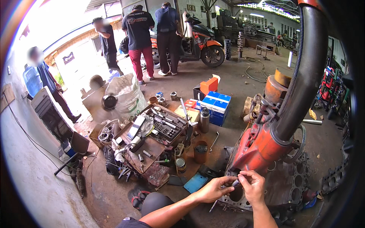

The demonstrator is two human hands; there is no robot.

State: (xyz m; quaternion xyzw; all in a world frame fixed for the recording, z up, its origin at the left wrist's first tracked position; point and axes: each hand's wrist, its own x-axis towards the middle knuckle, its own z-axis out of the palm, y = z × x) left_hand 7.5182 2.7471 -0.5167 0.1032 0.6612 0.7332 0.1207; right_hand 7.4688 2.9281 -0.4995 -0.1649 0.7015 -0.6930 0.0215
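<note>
**Left hand [211, 190] gripping a small dark piece [236, 182] above an engine block [279, 194]**

The left hand's fingers are closing on the small dark piece, thumb and index pinching it. The right hand [254, 188] is holding its thumb and index close together right beside it; whether those fingers are also gripping the piece, I cannot tell. The piece is sitting over the block's near end, by a round bore.

Beyond the hands, a red machine head [260, 144] is standing over the block, with a thick dark column [304, 72] rising from it. To the left, a blue flat piece [196, 183] is lying on the floor, and past it an orange-brown container [200, 152] and a steel bottle [204, 121] are standing. A low brown tabletop [151, 162] is carrying loose tools and a tray of sockets [167, 133]. Blue-and-white boxes [215, 104] are resting farther out, while a bulging white sack [129, 97] is leaning behind the tabletop.

At the back, two people in dark shirts are standing beside an orange-and-black scooter [209, 42]; two others are standing farther left, one near a blue water jug [32, 81].
</note>
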